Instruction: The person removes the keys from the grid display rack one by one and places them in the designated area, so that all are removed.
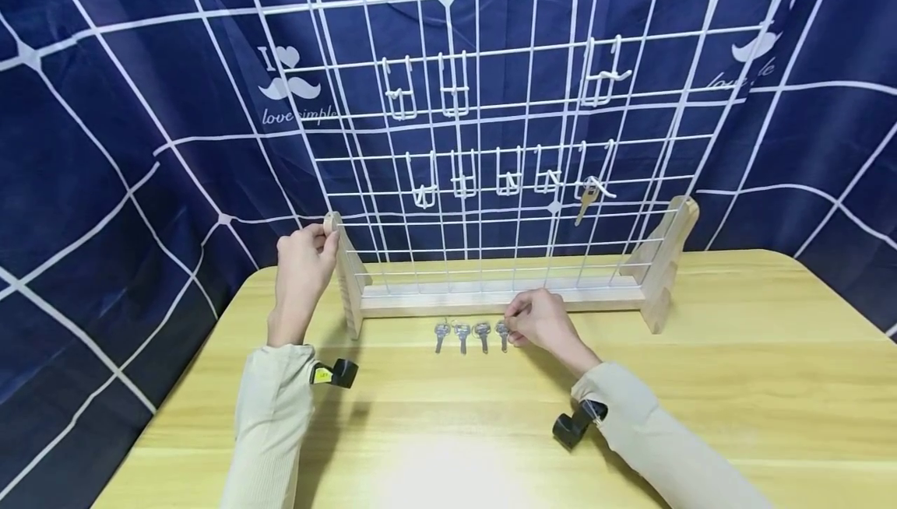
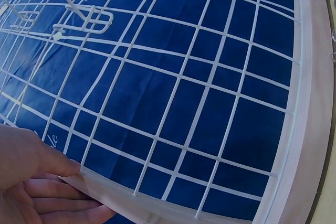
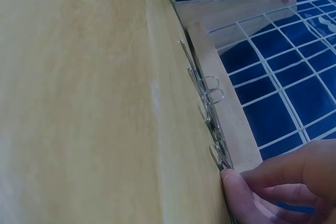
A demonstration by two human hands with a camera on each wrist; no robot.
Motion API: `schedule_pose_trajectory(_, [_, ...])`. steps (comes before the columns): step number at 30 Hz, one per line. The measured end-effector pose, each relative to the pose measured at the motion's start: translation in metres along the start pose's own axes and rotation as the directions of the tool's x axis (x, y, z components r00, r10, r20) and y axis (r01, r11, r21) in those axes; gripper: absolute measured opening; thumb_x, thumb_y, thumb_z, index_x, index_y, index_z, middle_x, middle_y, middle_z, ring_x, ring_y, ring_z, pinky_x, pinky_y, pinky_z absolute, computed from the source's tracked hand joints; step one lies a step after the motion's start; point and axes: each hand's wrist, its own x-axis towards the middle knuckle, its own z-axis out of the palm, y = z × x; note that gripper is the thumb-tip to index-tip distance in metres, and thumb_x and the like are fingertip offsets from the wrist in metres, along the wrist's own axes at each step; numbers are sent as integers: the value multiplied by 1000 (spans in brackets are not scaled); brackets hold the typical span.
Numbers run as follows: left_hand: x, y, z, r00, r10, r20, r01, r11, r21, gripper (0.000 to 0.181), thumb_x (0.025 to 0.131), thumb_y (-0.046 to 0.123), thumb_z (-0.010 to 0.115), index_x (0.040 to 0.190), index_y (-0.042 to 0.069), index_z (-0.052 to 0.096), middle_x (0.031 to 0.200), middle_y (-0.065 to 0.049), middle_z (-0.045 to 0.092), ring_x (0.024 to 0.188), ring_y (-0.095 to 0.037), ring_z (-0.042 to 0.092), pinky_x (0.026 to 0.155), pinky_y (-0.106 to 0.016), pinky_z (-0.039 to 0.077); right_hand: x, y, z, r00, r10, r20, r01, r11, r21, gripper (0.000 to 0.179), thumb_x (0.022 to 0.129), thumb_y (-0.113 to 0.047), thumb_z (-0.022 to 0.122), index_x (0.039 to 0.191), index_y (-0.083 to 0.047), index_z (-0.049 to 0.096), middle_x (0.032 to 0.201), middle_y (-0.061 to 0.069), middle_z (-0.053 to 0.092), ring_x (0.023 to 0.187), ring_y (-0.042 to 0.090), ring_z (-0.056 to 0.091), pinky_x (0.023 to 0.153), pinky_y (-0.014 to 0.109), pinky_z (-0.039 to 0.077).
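My left hand holds the top of the left wooden side post of the grid stand. In the left wrist view, the thumb lies on one side of the wood, the fingers on the other. Several silver keys with wire rings lie in a row on the table along the stand's wooden base bar. At the row's right end my right hand pinches the last key between thumb and forefinger; in the right wrist view, the fingertips hide much of it.
White wire hooks hang in two rows on the white grid. One lower hook at the right carries a brass-coloured key. The other wooden side post stands at the right. Behind is a dark blue patterned cloth. The table is pale wood.
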Motion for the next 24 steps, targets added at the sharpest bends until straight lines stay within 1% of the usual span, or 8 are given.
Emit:
schedule_pose_trajectory(7, [0, -2, 0, 1000, 11, -12, -11, 1000, -2, 24, 93, 6, 58, 101, -14, 67, 95, -25, 69, 97, -38, 66, 84, -47, 52, 0, -1, 1, 1000, 4, 11, -4, 1000, -17, 5, 81, 6, 69, 85, 3, 69, 70, 9, 69, 54, 16, 66, 56, 28, 57])
schedule_pose_trajectory(12, [0, -3, 1, 1000, 8, -15, -8, 1000, -3, 23, 93, 6, 58, 101, -13, 67, 95, -25, 69, 97, -37, 66, 85, -47, 52, 0, -1, 1, 1000, -17, 24, 18, 999, -35, 6, 82, 5, 69, 87, 2, 68, 71, 9, 69, 56, 16, 66, 56, 28, 57])
schedule_pose_trajectory(20, [1, -4, 1, 1000, 15, -18, -15, 1000, 0, 24, 92, 7, 59, 100, -13, 67, 95, -24, 69, 98, -38, 66, 85, -47, 52, -2, -1, 1, 998, -56, 22, 58, 995, -80, 5, 82, 4, 69, 86, 2, 68, 69, 7, 69, 54, 15, 65, 55, 28, 56])
schedule_pose_trajectory(24, [1, -3, 1, 1000, 14, -13, -14, 1000, -2, 24, 92, 7, 59, 101, -14, 67, 95, -25, 69, 98, -38, 66, 86, -47, 52, -3, -1, 0, 998, -63, 20, 65, 993, -98, 5, 82, 3, 69, 87, 2, 69, 68, 7, 68, 54, 16, 65, 54, 28, 56])
